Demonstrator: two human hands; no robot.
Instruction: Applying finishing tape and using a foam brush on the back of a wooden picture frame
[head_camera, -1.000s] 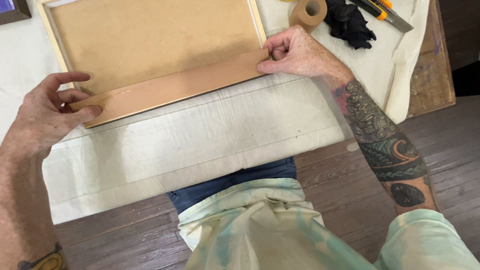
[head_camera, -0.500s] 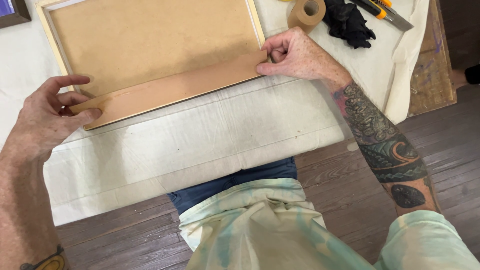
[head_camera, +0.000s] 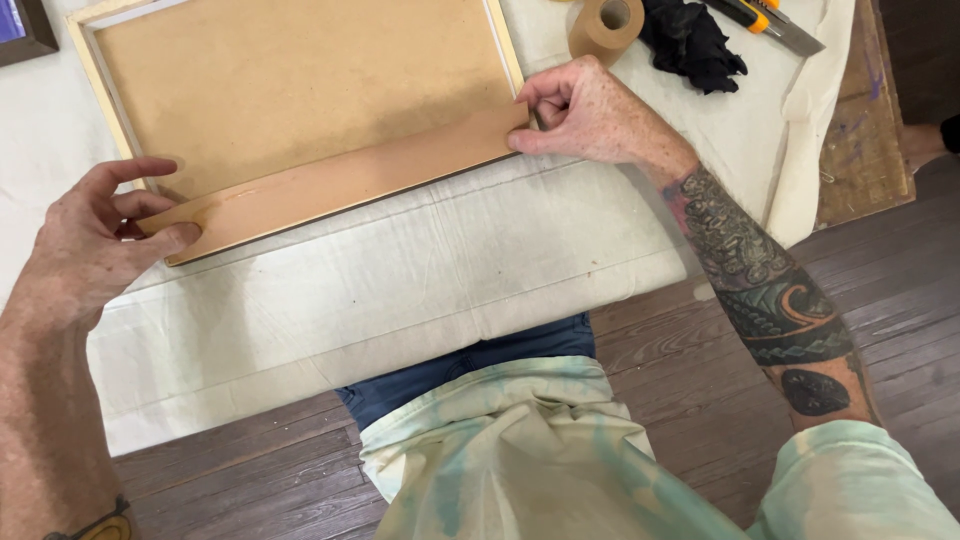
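Note:
A pale wooden picture frame (head_camera: 92, 75) lies face down on a table, its brown backing board (head_camera: 300, 85) facing up. A strip of brown paper tape (head_camera: 345, 182) runs along the frame's near edge. My left hand (head_camera: 95, 245) pinches the strip's left end, thumb on top. My right hand (head_camera: 590, 115) presses the strip's right end at the frame's near right corner.
A cream cloth (head_camera: 400, 290) covers the table. A roll of brown tape (head_camera: 606, 25), a black cloth (head_camera: 692, 42) and a yellow-and-black utility knife (head_camera: 765, 20) lie beyond my right hand. A dark frame corner (head_camera: 22, 30) shows at top left. Dark wood floor (head_camera: 700, 330) below.
Both hands stay at the ends of the tape strip, with only slight finger movement on the right hand.

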